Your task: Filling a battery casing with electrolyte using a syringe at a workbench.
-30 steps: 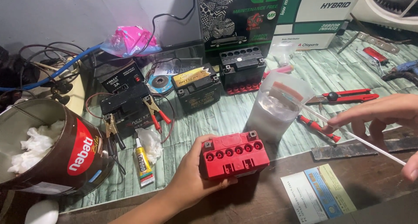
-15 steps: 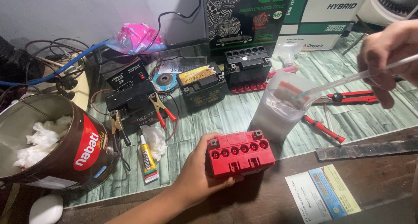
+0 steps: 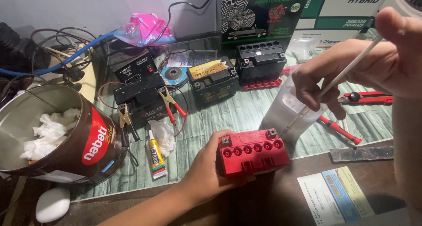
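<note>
Red battery [image 3: 252,157], left side behind fingers [image 3: 215,142]

The right hand [image 3: 373,63] is cut off by the top and right edges, hiding the thin white tube's [image 3: 334,82] upper end. The left hand [image 3: 211,171] covers the red battery's [image 3: 251,151] near-left side.

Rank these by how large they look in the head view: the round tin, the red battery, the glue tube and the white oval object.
1. Round tin, clearly largest, though nearest the camera.
2. Red battery, held by the left hand.
3. Glue tube and white oval object: too alike to rank.
</note>
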